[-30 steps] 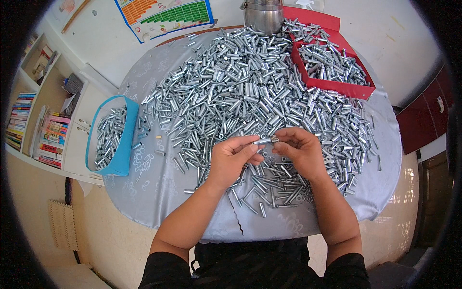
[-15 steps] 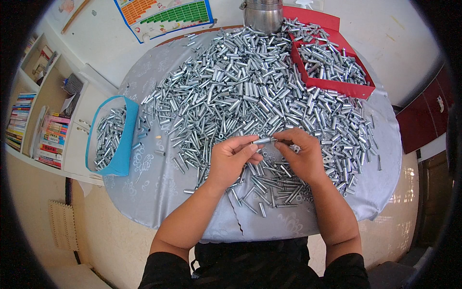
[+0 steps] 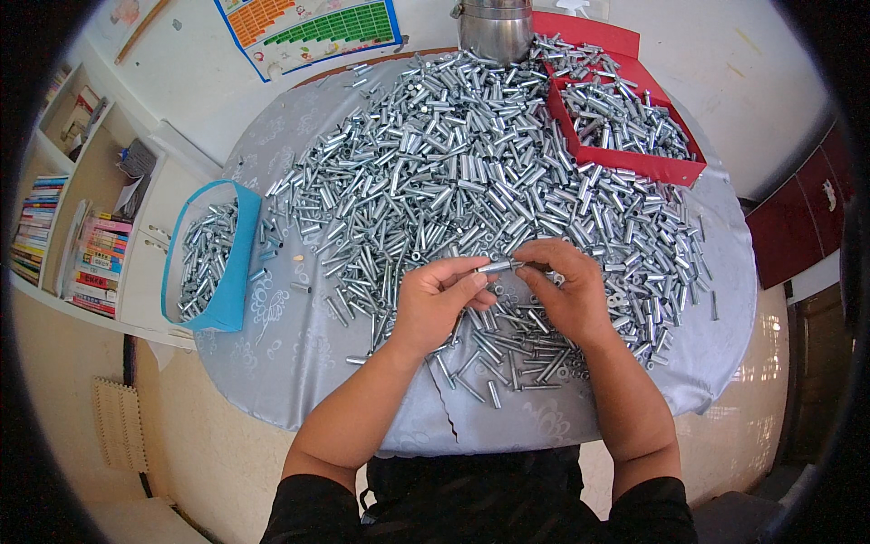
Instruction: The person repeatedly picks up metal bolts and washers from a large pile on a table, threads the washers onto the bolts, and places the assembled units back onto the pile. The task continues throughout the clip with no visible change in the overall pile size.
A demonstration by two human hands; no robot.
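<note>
A short shiny metal sleeve lies almost level between my two hands, above the near side of the pile. My left hand pinches its left end between thumb and forefinger. At the other end, my right hand has thumb and fingers closed on the tip; any smaller part there is hidden by the fingertips. Below and around both hands spreads a large heap of metal sleeves and bolts. Several loose bolts and small nuts lie just under my right hand, near the table's front.
A blue fabric bin of metal parts stands at the left of the cloth-covered round table. At the back right is an open red box, also filled, beside a steel pot. A bookshelf stands left.
The right fingers have shifted very slightly at the sleeve's end. Both hands stay in nearly the same place, and the pile looks unchanged.
</note>
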